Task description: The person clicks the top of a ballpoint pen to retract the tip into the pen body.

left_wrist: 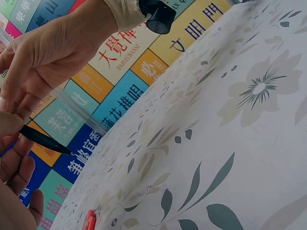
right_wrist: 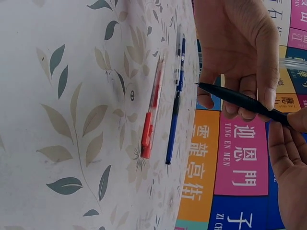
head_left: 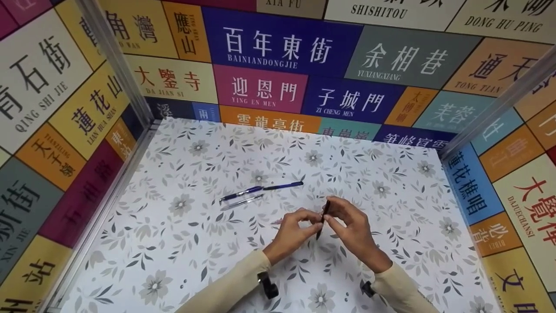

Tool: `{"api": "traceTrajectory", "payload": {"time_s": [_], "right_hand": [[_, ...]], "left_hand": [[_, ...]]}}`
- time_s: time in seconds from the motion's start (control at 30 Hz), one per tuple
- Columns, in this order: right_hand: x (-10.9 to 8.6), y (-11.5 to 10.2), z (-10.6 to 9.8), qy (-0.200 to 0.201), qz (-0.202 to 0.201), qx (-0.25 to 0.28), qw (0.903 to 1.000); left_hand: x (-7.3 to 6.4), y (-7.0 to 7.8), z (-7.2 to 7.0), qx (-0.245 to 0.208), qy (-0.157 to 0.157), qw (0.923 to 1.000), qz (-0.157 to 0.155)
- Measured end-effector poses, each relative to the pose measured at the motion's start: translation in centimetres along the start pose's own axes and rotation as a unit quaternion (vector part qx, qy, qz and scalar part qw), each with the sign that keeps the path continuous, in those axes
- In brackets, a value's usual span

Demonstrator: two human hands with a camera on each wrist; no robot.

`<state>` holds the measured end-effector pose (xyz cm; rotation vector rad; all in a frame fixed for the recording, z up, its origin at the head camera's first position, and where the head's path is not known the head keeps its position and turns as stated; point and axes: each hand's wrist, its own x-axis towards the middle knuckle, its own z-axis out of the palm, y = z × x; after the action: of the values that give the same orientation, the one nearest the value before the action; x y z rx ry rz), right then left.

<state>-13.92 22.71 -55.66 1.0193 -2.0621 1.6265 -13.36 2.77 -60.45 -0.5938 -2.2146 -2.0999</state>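
Observation:
A slim black pen (head_left: 323, 219) is held up in front of me between both hands, its pointed tip low and near the floral tabletop (head_left: 234, 261). My left hand (head_left: 297, 230) pinches it on the lower part with thumb and fingertips. Higher up, the thumb and fingers of my right hand (head_left: 351, 224) grip the other end. In the right wrist view, the dark barrel of the pen (right_wrist: 235, 98) runs across both sets of fingers, its narrow tip sticking out free. Partly behind my left hand lies a pen with a clear barrel and red grip (right_wrist: 152, 120).
Farther back on the table lie a blue pen (head_left: 241, 194), a second dark blue pen (head_left: 283, 186) end to end with it, and a clear-barrelled pen (head_left: 242, 202) alongside. Panels with printed signs (head_left: 282, 39) wall the table on three sides, with metal posts (head_left: 117, 56) at the corners.

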Motion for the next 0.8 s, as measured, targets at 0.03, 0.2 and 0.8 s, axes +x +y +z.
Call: {"api": "traceTrajectory", "payload": {"time_s": [0.03, 0.2, 0.8], "right_hand": [[-0.04, 0.00, -0.01, 0.000, 0.001, -0.001, 1.0000], [-0.14, 0.01, -0.05, 0.001, 0.007, -0.006, 1.0000], [-0.09, 0.06, 0.01, 0.018, 0.021, 0.006, 0.9996]], "left_hand": [[-0.02, -0.03, 0.03, 0.001, 0.001, 1.0000, -0.001], [-0.09, -0.10, 0.14, -0.004, 0.003, 0.9999, -0.010], [0.08, 0.10, 0.50, -0.021, 0.015, 0.9997, -0.001]]}}
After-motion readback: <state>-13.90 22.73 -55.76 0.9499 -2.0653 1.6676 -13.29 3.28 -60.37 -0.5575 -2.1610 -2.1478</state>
